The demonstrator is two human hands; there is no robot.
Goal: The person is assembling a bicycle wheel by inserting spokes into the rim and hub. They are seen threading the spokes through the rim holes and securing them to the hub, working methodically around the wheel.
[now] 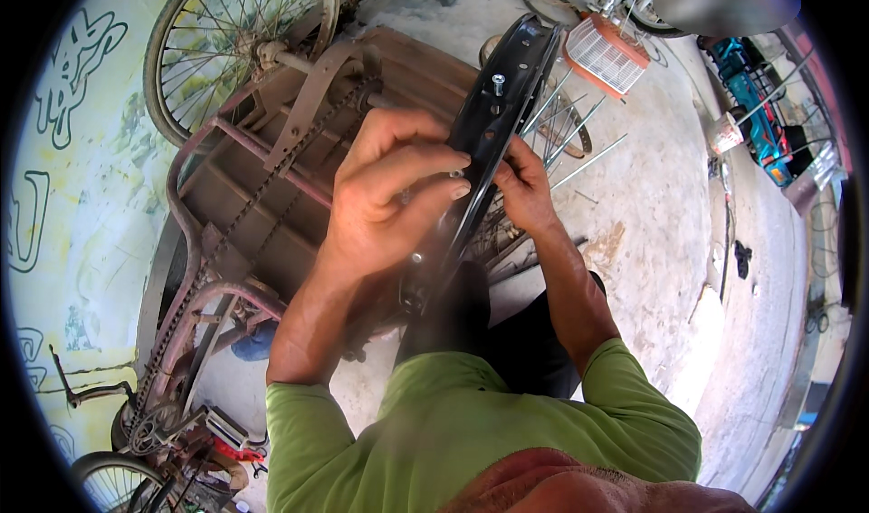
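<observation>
A black wheel rim [523, 50] stands on edge in front of me, its holed outer face turned up. My left hand [380, 192] is at the rim's left side, thumb and forefinger pinched around a small silver spoke nipple [456, 175] at a hole. Another silver nipple [498, 84] sits farther up the rim. My right hand [527, 189] grips the rim from its right side; some of its fingers are hidden behind it. Loose-ended silver spokes [587, 162] fan out to the right beyond that hand. The rim's near end is blurred.
A rusty cargo tricycle frame [186, 232] with a chain lies to the left, its spoked wheel [154, 70] at the far left. A white and orange basket [605, 56] lies at the back right. A teal tool case [756, 106] is beyond it, near a white cup [725, 135].
</observation>
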